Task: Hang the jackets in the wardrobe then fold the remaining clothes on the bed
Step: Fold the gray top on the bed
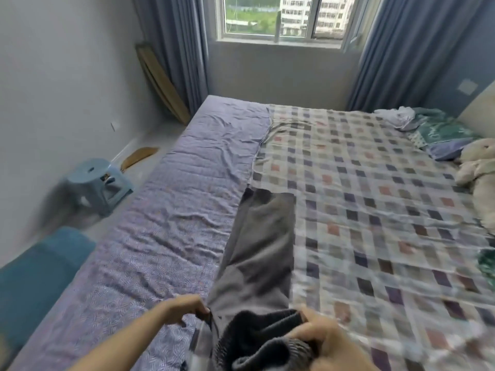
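Matt grey cloth trousers [257,250], ribbed knit waistband [267,341]; wrinkled purple sheet [171,210]; smooth plastic stool [100,180].

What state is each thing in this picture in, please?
Trousers: laid out lengthwise on the bed, held at the near end.
Left hand: pinches the trousers' left edge.
Right hand: grips the trousers' right side.
Checked sheet: spread over the bed.
Curtains: drawn open.
Stool: upright on the floor.
Plush toy: lying on the bed.
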Tool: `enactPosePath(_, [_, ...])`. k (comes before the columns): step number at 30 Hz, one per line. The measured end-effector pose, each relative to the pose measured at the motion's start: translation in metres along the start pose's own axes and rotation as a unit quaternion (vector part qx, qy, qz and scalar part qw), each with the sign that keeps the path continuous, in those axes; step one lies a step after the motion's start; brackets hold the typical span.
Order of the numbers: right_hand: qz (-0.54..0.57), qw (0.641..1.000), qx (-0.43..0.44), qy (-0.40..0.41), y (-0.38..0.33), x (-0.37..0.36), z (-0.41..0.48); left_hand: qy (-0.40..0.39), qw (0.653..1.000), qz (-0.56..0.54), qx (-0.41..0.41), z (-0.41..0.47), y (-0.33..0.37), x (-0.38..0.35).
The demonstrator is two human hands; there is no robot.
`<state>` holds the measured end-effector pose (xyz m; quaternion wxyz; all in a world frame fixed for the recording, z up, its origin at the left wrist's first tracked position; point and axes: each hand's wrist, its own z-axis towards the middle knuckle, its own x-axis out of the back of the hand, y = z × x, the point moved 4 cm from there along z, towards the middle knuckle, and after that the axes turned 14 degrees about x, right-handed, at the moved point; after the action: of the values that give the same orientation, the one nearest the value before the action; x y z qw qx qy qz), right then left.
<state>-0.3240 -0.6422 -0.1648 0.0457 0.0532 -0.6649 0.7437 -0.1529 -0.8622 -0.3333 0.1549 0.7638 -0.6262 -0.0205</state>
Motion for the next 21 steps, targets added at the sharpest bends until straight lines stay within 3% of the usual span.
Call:
enactPosePath(2, [-0.022,1.0,-0.005,0.008,0.008,0.003,0.006,-0.016,0.999,-0.004,0.034,0.026,-0.032,-0.01])
enactPosePath(6, [0.004,0.991,-0.034,0.127,0.025,0.047,0.059,0.009,0.993,-0.105,0.055,0.047,-0.043,0.003])
enactPosePath(11, [0.007,0.946,-0.091,0.312,0.085,0.157,0.164,0.064,0.952,-0.298,-0.021,0.085,0.006,0.04])
enactPosePath(13, [0.027,0.92,-0.16,0.357,0.148,0.184,0.186,0.088,0.923,-0.372,-0.035,0.122,0.031,0.058])
enactPosePath(17, [0.046,0.865,-0.372,0.334,0.282,0.125,0.129,0.114,0.929,-0.351,-0.023,0.179,0.053,0.056])
enactPosePath(21, [0.035,0.843,-0.452,0.288,0.371,0.075,0.075,0.159,0.952,-0.26,-0.022,0.223,0.046,0.034])
